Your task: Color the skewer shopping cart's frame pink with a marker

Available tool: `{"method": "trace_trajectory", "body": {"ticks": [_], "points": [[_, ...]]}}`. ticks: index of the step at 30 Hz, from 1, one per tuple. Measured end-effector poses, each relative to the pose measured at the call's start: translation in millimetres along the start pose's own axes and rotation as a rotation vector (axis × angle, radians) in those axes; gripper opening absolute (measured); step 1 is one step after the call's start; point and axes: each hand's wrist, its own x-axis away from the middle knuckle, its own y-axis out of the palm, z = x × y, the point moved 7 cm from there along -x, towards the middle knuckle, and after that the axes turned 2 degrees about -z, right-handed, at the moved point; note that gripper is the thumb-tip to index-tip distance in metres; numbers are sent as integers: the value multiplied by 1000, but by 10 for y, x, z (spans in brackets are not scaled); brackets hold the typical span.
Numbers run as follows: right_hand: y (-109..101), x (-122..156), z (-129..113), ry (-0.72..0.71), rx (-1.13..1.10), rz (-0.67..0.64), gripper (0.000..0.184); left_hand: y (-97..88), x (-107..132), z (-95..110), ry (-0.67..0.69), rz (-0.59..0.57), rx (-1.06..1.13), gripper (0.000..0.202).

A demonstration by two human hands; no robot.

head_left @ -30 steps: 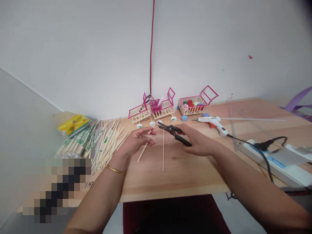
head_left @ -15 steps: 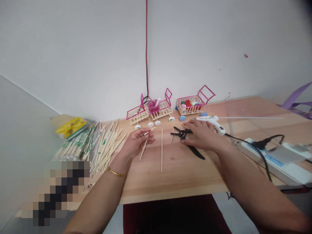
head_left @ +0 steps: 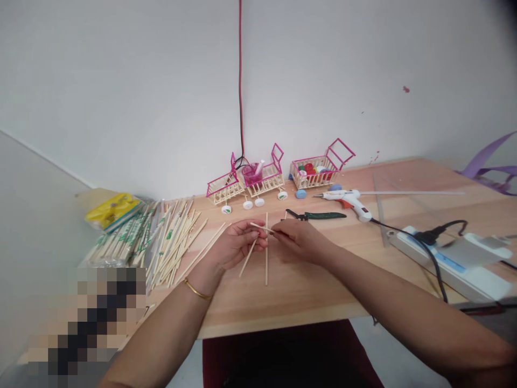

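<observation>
My left hand (head_left: 238,242) is closed on wooden sticks. One held stick (head_left: 247,260) slants down from its fingers, and a shorter stick (head_left: 262,228) crosses above it toward the right. At the right end of that shorter stick, the fingers of my right hand (head_left: 299,238) pinch it. Under and between the hands, a single stick (head_left: 266,267) lies lengthwise on the wooden table (head_left: 315,293). Just beyond my right hand rest hand pruners (head_left: 326,215) with dark green handles, their jaws partly hidden by the hand.
Three small stick carts (head_left: 264,183) with pink rims stand along the wall. Right of them lies a white glue gun (head_left: 351,202), its cord leading to a power strip (head_left: 452,264). Loose sticks (head_left: 177,250) and bagged sticks (head_left: 121,242) cover the left side.
My right hand has let go of the pruners and moved left to the short stick. The pruners now lie flat, turned sideways. My left hand has shifted slightly right with its sticks.
</observation>
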Motion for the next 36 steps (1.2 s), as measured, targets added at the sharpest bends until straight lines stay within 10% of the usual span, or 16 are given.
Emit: {"method": "trace_trajectory", "body": {"ticks": [10,20,36], "points": [[-20,53,100,242,-223,26,15,-364,-26,179,243,360,138,31],[135,79,154,371,-675,-80,23,-182,97,415,424,382,-102,31],[100,28,-23,231,-465,-71,19,-263,103,415,422,449,-433,23]]}}
